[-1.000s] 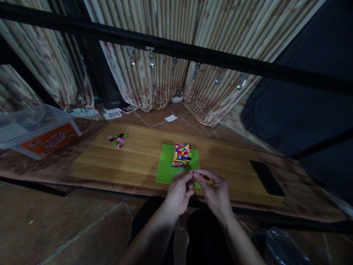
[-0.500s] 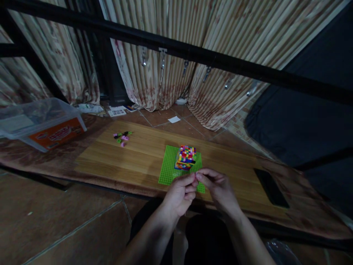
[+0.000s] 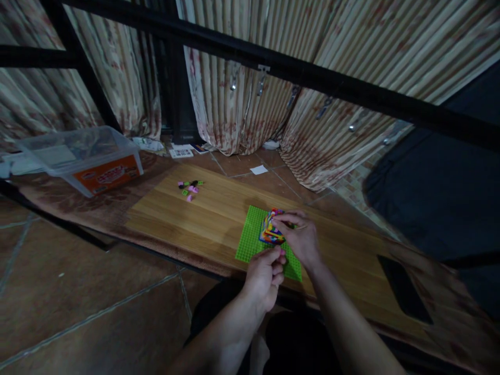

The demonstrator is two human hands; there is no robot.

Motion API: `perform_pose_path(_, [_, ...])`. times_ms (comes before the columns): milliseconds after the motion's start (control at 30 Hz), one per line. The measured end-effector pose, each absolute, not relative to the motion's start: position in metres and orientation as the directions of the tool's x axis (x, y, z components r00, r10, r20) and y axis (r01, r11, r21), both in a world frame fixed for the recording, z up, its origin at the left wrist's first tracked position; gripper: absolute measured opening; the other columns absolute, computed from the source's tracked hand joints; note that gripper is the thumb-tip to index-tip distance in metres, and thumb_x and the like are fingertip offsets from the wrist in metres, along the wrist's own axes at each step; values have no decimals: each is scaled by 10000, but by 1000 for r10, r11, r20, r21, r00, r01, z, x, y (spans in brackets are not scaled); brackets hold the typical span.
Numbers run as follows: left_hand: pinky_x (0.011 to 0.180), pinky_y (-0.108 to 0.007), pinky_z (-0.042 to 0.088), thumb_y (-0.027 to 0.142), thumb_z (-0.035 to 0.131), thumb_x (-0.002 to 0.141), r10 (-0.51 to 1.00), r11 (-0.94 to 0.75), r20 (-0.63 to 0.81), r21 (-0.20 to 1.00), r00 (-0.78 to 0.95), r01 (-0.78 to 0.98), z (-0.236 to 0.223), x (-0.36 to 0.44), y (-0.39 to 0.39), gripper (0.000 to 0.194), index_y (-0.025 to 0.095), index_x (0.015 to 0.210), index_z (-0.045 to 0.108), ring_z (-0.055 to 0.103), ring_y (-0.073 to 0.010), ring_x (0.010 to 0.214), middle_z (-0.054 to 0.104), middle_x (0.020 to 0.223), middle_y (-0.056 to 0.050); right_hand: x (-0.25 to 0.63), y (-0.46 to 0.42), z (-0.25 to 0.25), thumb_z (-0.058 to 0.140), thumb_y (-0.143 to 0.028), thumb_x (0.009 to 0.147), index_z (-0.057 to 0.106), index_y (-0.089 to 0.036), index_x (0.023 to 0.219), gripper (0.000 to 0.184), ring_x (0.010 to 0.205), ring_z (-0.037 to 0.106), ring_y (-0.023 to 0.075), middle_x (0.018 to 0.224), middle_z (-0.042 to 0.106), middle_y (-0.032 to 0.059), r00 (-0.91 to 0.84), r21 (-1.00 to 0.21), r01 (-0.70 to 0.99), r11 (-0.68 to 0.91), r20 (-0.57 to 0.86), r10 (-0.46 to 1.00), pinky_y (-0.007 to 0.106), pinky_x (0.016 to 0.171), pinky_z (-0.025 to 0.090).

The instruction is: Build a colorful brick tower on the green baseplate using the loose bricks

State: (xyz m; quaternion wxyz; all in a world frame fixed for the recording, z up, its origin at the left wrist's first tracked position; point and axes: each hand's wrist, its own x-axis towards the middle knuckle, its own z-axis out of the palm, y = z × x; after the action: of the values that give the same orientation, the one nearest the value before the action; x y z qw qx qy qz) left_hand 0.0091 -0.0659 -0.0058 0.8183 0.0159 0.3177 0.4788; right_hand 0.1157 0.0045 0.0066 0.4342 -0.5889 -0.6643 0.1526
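A block of many-coloured toy bricks (image 3: 269,230) stands on a green baseplate (image 3: 247,239). My right hand (image 3: 299,234) reaches over the block, thumb and fingers pinched at its top; whatever lies between the fingertips is too small to make out. Just in front of the block, over the near part of the baseplate, my left hand (image 3: 265,273) is closed, pinching a small pink brick (image 3: 282,252) between thumb and forefinger. My right hand covers the block's right side and part of its top.
Several loose pink, green and black bricks (image 3: 190,190) lie on the wooden board (image 3: 211,208) at the left. Beyond them stands a clear plastic box (image 3: 94,161) with an orange label. A black phone-like slab (image 3: 404,289) lies at the right. A dark metal bar (image 3: 242,54) crosses above.
My right hand has parted from my left and moved up and forward onto the brick block. My left hand stays low with the pink brick. The camera view has shifted slightly.
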Motion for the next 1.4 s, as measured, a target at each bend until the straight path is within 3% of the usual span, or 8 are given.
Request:
perform_pose_path(133, [367, -135, 98, 171, 615, 756, 785, 558, -502, 320, 362, -766, -4, 8, -66, 102, 80, 718, 587, 263, 9, 412, 459, 613, 15, 118, 8, 2, 716, -329, 689, 757, -276, 738, 83, 884, 584, 209, 877, 638, 30, 77, -664, 713, 228, 396, 915, 363, 813, 447])
perform_pose_path(433, [371, -138, 95, 180, 636, 727, 783, 560, -503, 312, 366, -768, -5, 9, -65, 113, 88, 703, 576, 257, 7, 416, 455, 612, 16, 110, 9, 3, 688, -312, 705, 744, -245, 701, 88, 827, 590, 196, 826, 632, 28, 143, -696, 690, 199, 400, 905, 347, 774, 453])
perform_pose_path(733, [371, -140, 103, 185, 642, 702, 787, 548, -508, 316, 350, -774, -5, 9, -67, 127, 103, 675, 548, 262, -1, 421, 458, 600, 15, 111, 2, 1, 654, -323, 782, 742, -248, 737, 124, 885, 529, 212, 874, 638, 36, -6, -452, 839, 303, 549, 836, 361, 794, 425])
perform_pose_path(1000, [371, -139, 102, 159, 641, 678, 787, 539, -525, 327, 325, -776, -8, 10, -69, 108, 106, 671, 547, 270, -2, 423, 468, 593, 13, 119, -9, 0, 544, -335, 879, 741, -291, 928, 208, 919, 505, 221, 956, 639, 37, -209, -248, 881, 404, 561, 801, 390, 827, 382])
perform_pose_path(1267, [371, -134, 112, 157, 655, 687, 794, 525, -526, 344, 304, -778, -12, 10, -70, 108, 100, 700, 565, 277, -1, 422, 479, 601, 10, 115, -13, 1, 526, -338, 889, 729, -295, 997, 234, 927, 493, 233, 982, 630, 52, -231, -211, 892, 399, 545, 806, 403, 822, 386])
perform_pose_path(1400, [368, -128, 130, 182, 683, 705, 804, 501, -527, 347, 276, -793, -12, 9, -68, 139, 98, 704, 572, 287, 2, 424, 482, 608, 13, 113, -14, 8, 532, -337, 889, 737, -296, 964, 223, 927, 499, 225, 987, 634, 50, -193, -252, 888, 384, 553, 810, 390, 828, 398])
